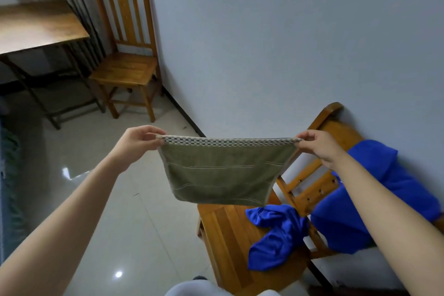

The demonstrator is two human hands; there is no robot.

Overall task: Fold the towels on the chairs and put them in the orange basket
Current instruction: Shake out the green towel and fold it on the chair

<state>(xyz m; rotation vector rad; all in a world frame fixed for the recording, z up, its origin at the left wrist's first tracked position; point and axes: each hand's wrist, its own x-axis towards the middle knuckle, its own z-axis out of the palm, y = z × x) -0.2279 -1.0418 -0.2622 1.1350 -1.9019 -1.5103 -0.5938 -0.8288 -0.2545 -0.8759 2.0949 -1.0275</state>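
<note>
You are holding the olive towel (223, 175) in mid-air at centre frame, over the chair (225, 235) at lower right, left hand (141, 138) and right hand (317, 146) pinching its top corners between thumb and fingers (307, 136). It is hanging limp and appears light and soft, so the firmer checked hem is probably serving as the best hold.

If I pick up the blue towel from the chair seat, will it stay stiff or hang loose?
Probably loose and floppy: the blue towel lies crumpled in soft folds on the seat. It looks thin, so it is likely light. It may snag, since it seems to pass through the chair back.
</note>
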